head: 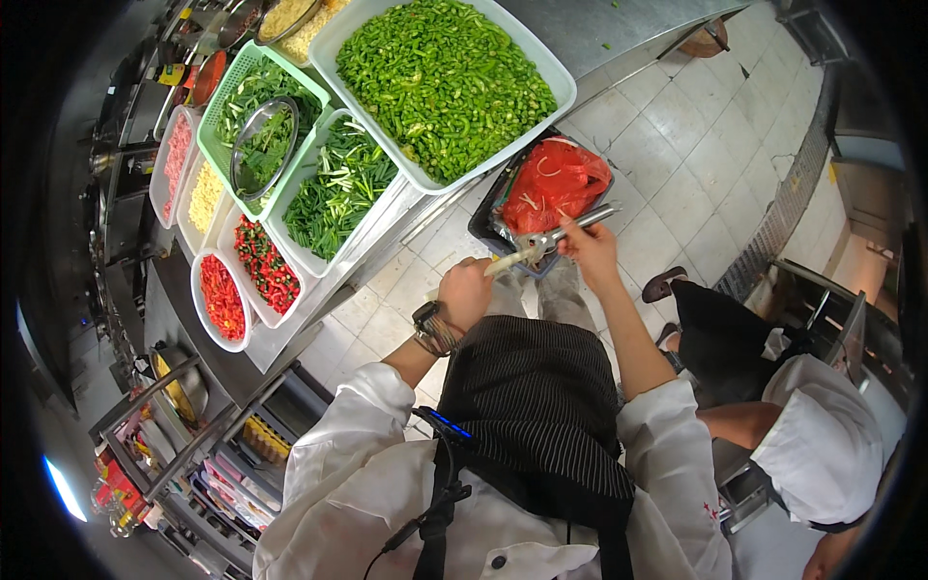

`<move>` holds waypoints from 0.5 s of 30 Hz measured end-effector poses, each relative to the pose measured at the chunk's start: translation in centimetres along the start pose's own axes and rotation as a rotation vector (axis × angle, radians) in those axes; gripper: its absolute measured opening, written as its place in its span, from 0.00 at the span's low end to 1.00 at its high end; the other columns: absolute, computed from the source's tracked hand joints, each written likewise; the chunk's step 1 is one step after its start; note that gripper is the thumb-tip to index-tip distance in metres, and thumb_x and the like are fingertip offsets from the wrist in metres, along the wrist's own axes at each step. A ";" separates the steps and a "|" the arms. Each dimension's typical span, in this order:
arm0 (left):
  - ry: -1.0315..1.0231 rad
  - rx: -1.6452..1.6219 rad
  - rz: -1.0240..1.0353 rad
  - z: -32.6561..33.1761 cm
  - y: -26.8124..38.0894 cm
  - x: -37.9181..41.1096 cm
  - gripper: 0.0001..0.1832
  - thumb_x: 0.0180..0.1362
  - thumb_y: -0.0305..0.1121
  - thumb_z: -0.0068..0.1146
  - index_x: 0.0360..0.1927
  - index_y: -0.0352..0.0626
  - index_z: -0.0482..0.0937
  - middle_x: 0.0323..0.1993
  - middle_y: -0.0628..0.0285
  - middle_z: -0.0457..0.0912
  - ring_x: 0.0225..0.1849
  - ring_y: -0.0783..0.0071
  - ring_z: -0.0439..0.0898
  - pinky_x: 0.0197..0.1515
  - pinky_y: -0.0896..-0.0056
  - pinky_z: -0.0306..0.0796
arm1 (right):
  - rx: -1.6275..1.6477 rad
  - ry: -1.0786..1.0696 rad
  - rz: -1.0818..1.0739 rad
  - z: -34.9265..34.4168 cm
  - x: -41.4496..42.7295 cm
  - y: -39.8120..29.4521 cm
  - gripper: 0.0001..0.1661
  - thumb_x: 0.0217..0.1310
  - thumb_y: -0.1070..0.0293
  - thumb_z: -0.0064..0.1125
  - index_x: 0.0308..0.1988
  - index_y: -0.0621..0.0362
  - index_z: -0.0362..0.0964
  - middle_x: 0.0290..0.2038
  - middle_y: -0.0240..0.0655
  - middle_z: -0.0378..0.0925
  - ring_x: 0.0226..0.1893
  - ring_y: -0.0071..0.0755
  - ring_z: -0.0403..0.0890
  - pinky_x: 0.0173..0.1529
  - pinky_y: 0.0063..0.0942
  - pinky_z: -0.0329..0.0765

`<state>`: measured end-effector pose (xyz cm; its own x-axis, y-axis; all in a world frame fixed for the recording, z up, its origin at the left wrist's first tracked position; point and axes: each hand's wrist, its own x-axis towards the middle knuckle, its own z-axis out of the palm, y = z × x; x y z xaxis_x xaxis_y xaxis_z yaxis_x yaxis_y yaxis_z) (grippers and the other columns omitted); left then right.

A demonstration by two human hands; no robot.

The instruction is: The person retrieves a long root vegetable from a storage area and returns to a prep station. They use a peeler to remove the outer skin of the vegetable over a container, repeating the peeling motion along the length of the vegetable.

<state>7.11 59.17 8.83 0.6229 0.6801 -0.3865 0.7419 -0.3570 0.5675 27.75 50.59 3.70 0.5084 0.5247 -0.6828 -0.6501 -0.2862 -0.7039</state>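
Observation:
Between my two hands a pale, long piece of vegetable (509,261) sticks out, its back end in the fist of my left hand (465,291). My right hand (591,250) grips a metal hand tool, apparently a peeler (599,213), by its handle. The tool's head lies against the front tip of the vegetable. Both hands are above the near edge of a dark bin (482,217) on the floor. Inside the bin lies a red plastic bag (554,181) with a few pale strips on it. My left fingers hide the rest of the vegetable.
To my left a steel counter (391,217) carries a large tub of chopped green peppers (442,80), a tub of cut green stalks (341,188), a green basket (210,134) and containers of chopped red chillies (221,297). A co-worker (805,428) is close on my right.

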 end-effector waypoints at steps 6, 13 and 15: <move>0.052 -0.013 0.165 0.3 -1.0 -0.4 0.09 0.51 0.28 0.55 0.36 0.40 0.79 0.30 0.51 0.79 0.34 0.49 0.77 0.37 0.54 0.71 | 0.023 -0.029 0.039 -0.5 0.5 0.8 0.13 0.53 0.66 0.66 0.31 0.62 0.71 0.24 0.33 0.76 0.19 0.23 0.76 0.23 0.22 0.74; 0.164 0.050 0.314 -0.9 -1.9 -0.9 0.09 0.52 0.29 0.56 0.37 0.42 0.80 0.30 0.57 0.79 0.34 0.56 0.78 0.35 0.57 0.70 | -0.085 0.320 0.017 -3.4 2.8 -0.1 0.12 0.52 0.69 0.66 0.30 0.62 0.70 0.24 0.35 0.76 0.18 0.23 0.76 0.23 0.20 0.77; 0.198 0.075 0.340 -1.3 -2.5 -1.0 0.09 0.51 0.29 0.56 0.37 0.42 0.80 0.31 0.59 0.79 0.34 0.58 0.78 0.36 0.58 0.69 | -0.098 0.377 -0.048 -2.4 2.7 -0.6 0.12 0.52 0.69 0.66 0.30 0.63 0.70 0.24 0.36 0.76 0.18 0.24 0.76 0.22 0.21 0.77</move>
<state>4.36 60.24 8.76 0.7817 0.6228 -0.0341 0.5222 -0.6235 0.5819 30.84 50.24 1.79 0.7204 0.2136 -0.6598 -0.5726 -0.3536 -0.7396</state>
